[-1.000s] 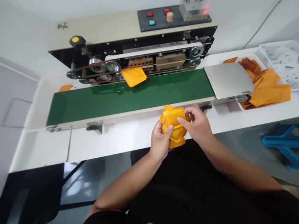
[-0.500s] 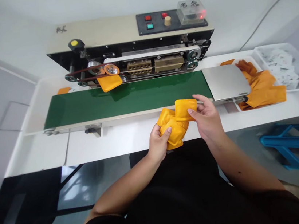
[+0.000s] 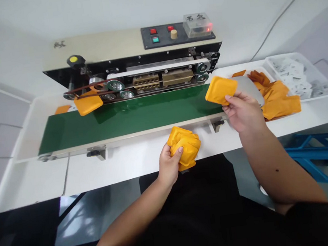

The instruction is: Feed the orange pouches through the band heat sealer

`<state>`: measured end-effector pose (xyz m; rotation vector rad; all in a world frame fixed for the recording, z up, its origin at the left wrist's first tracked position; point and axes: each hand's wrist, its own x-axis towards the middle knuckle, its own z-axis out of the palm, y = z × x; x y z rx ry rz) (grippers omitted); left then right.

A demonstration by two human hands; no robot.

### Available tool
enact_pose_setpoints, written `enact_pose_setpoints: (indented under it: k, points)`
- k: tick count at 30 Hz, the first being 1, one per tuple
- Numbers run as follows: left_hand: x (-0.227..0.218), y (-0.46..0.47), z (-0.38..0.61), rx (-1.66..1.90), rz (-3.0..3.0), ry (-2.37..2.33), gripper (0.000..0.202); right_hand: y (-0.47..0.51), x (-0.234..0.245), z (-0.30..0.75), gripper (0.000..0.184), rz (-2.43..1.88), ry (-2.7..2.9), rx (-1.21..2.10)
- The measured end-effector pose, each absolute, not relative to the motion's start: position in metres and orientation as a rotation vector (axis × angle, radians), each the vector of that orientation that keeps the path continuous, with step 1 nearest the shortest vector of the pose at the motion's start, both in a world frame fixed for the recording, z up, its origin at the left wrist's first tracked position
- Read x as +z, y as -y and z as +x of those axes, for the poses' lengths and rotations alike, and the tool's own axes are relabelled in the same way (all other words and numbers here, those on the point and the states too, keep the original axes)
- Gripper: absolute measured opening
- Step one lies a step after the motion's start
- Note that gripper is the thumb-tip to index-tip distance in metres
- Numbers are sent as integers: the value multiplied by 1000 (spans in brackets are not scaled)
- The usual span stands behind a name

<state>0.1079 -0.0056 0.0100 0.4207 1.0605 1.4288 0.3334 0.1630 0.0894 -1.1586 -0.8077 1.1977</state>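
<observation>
A small stack of yellow pouches [image 3: 186,148] is gripped in my left hand [image 3: 169,164], thumb on top, just in front of the conveyor's near edge. My right hand [image 3: 242,110] pinches a single yellow pouch [image 3: 221,90] by its lower right corner. That pouch is held over the right end of the green conveyor belt [image 3: 151,114], near the sealing machine's intake rollers [image 3: 202,72]. Another pouch [image 3: 89,104] hangs from the drive band at the left end of the band sealing machine [image 3: 96,47].
Orange pouches [image 3: 279,101] fill a bin right of the belt. Behind it stands a clear bin [image 3: 299,77] of white packets. A white tray [image 3: 26,133] is at the belt's left end. A blue stool [image 3: 322,158] stands below the table at right.
My right hand has drawn one pouch off the stack and carried it up and right over the belt. The pouch in the machine has travelled left. The camera view has shifted slightly.
</observation>
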Motion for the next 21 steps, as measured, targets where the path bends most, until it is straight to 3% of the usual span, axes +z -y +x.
enact_pose_setpoints:
  k: [7, 21]
  points:
    - [9, 7, 107, 1411, 414, -1078, 61, -210, 95, 344, 54, -1181, 751, 1169]
    - [6, 10, 110, 1390, 439, -1078, 58, -258, 89, 308, 61, -1246, 643, 1209]
